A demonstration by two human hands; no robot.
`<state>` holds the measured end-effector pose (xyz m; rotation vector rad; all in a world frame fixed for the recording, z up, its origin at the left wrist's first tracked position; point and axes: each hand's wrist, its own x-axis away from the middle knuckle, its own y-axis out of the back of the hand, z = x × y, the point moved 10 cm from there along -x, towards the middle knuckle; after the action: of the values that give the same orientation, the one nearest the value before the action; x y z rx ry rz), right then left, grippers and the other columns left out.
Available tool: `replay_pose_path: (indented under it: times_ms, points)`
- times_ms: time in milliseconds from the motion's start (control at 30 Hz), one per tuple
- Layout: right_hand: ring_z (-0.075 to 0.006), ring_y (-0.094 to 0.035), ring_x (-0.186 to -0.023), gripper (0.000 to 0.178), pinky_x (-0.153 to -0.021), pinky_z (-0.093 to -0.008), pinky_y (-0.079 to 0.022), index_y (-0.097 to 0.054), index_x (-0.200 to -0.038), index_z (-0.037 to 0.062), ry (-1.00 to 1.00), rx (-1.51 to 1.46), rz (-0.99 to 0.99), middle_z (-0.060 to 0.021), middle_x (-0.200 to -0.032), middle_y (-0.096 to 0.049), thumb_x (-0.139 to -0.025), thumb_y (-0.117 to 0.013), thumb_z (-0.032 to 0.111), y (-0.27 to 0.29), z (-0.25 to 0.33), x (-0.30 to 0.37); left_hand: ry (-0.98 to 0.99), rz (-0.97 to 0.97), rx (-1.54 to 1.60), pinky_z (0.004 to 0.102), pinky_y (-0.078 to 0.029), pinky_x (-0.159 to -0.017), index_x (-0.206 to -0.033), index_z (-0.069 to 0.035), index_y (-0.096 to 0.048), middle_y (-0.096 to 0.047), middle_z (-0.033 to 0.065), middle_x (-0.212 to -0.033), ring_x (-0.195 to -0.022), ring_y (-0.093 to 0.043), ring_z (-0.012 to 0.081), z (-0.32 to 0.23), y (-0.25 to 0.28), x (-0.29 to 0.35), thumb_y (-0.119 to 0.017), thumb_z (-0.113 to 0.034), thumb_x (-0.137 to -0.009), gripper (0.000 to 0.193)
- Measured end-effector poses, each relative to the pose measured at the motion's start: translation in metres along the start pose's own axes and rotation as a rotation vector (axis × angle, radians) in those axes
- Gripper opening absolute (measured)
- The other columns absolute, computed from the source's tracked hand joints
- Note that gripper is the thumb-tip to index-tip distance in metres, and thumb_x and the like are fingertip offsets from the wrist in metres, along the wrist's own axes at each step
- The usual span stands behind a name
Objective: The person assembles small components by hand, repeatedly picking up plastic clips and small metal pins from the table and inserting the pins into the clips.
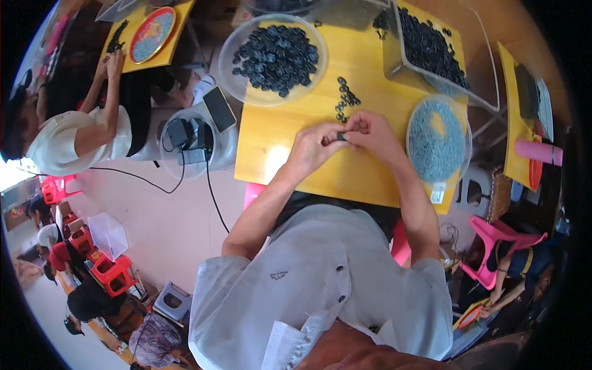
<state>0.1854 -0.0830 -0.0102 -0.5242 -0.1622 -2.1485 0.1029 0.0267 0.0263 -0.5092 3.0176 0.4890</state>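
Over the yellow bench, the left grip is clamped, thumb against finger, on 1 small black piece. The right grip meets the piece's right side; I cannot tell whether it clamps. To the right sits a round clear tub of small blue-grey parts. Beyond the hands lie loose black pieces; farther, a round bowl and a rectangular clear bin hold many black pieces.

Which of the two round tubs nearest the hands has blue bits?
The bluish-filled tub, right of the right hand; the left tub holds black pieces.
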Motion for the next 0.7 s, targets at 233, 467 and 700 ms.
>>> replay_pose_path:
  times_ms: [233,467,700]
  points:
    - [-0.0098,-0.066,-0.073,0.013,-0.066,-0.0243,-0.053,-0.064,-0.100,-0.0012,0.264,0.095,-0.164,-0.0038,-0.085,-0.068,-0.088,-0.067,0.001,0.012,0.079,-0.012,0.096,-0.148,0.201,0.0220,-0.047,-0.059,-0.095,-0.001,-0.070,-0.063,0.0004,-0.069,-0.061,-0.055,0.0052,0.030,0.011,-0.002,-0.079,-0.009,-0.084,0.017]
    - [-0.0143,-0.068,-0.080,0.013,-0.073,-0.0277,-0.054,-0.068,-0.102,-0.0011,0.463,0.488,-0.397,-0.0083,-0.091,-0.072,-0.090,-0.065,0.004,0.033,0.129,-0.013,0.147,-0.183,0.258,0.0210,-0.048,-0.062,-0.093,0.001,-0.070,-0.066,-0.0011,-0.071,-0.064,-0.056,0.0035,0.040,0.015,-0.003,-0.074,-0.010,-0.090,0.012]
    - [-0.0290,-0.066,-0.077,0.016,-0.070,-0.0374,-0.051,-0.069,-0.098,0.0035,0.542,0.889,-0.300,-0.0121,-0.087,-0.068,-0.083,-0.064,0.009,0.011,0.085,-0.027,0.143,-0.197,0.266,0.0212,-0.048,-0.063,-0.094,0.001,-0.069,-0.068,0.0003,-0.075,-0.065,-0.057,0.0036,0.034,0.017,-0.004,-0.073,-0.007,-0.091,0.010]
